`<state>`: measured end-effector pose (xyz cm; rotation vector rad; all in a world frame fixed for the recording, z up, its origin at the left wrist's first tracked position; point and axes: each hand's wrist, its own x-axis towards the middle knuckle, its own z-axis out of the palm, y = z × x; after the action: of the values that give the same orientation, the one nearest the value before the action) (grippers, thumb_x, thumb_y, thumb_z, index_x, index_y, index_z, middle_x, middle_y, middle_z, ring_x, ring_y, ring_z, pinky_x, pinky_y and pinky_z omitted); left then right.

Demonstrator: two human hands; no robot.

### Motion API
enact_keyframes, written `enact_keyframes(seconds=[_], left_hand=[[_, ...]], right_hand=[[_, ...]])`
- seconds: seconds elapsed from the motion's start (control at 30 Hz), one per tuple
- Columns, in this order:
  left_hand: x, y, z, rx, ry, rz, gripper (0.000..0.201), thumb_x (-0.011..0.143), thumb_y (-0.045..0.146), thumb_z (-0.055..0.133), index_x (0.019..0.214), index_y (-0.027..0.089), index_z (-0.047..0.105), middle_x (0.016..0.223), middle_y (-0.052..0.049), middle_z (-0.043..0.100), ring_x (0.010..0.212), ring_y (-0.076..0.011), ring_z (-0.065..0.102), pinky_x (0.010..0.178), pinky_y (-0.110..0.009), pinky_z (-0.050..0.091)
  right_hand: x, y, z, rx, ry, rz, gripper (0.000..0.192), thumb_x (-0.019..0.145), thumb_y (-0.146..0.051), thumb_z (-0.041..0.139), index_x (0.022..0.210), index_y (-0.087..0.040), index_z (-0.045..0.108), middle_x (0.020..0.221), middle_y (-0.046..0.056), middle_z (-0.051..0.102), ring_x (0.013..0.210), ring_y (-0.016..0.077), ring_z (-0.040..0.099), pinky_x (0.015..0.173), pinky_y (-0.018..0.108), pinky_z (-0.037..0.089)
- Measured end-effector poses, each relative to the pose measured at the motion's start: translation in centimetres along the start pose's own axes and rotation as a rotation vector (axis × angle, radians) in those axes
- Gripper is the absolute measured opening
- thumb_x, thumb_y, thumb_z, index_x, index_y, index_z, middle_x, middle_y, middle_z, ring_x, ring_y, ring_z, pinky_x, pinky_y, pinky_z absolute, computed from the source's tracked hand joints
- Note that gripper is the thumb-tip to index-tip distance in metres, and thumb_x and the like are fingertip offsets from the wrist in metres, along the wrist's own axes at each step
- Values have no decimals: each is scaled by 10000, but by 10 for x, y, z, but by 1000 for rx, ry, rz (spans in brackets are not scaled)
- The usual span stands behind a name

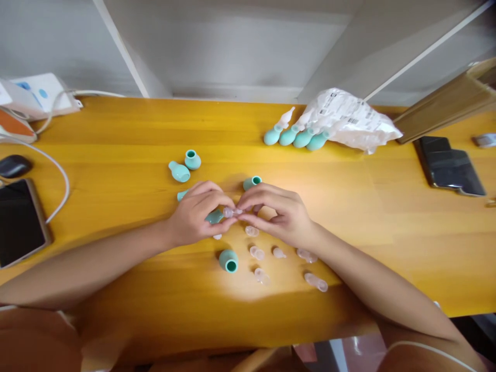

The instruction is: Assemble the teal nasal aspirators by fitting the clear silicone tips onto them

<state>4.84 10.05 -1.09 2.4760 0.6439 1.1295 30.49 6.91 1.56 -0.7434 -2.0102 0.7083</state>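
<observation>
Between my fingertips is a small clear plastic nozzle piece (pixel 229 212), pinched from both sides. My left hand (pixel 202 213) grips its left end, and my right hand (pixel 277 211) closes on its right end. Under my left hand lies a teal squeeze bulb (pixel 214 217), partly covered by the fingers. Another teal bulb (pixel 228 261) with its round mouth showing rests nearer to me. One more teal bulb (pixel 252 182) lies just beyond my right fingers. Several clear nozzle pieces (pixel 257 252) are scattered on the table below my right hand.
At the back, teal bulbs with nozzles fitted (pixel 272 136) stand in a row beside a white plastic bag (pixel 349 119). Two loose bulbs (pixel 179 171) lie left. A phone (pixel 449 165) and cardboard box (pixel 445 101) are right; a mouse (pixel 15 166) and tablet-like device (pixel 23 222) are left.
</observation>
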Motion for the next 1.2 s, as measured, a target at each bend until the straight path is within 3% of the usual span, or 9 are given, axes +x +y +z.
enact_keyframes(seconds=[0.33,0.57,0.8,1.2], left_hand=[[0,0,-1,-56,13,-63,148,1062,346,844,1100,239,750,959,-27,809,902,-190,776,826,-333,628],[-1,0,-1,-95,25,-57,176,1062,359,873,1118,235,761,939,-15,797,896,-182,764,849,-326,619],[-2,-1,0,-111,40,-60,197,1081,405,856,1138,235,775,946,-28,803,891,-186,772,837,-328,620],[-2,-3,1,-112,47,-47,186,1054,387,887,1137,245,798,945,-28,824,884,-190,781,853,-348,640]], right_hand=[[-1,-9,-11,-56,-50,-14,267,1063,-156,836,1312,-224,768,1134,107,859,967,217,838,850,362,723],[1,-9,-9,-82,-65,-47,243,1057,-125,831,1276,-224,789,1165,110,865,1074,231,848,950,382,726],[0,-12,-7,-65,-30,15,217,1065,-165,838,1264,-234,786,1143,109,858,1001,215,850,832,346,740],[-1,-11,-7,-92,-46,7,203,1071,-181,826,1257,-261,818,1162,93,860,1046,240,857,920,389,745]])
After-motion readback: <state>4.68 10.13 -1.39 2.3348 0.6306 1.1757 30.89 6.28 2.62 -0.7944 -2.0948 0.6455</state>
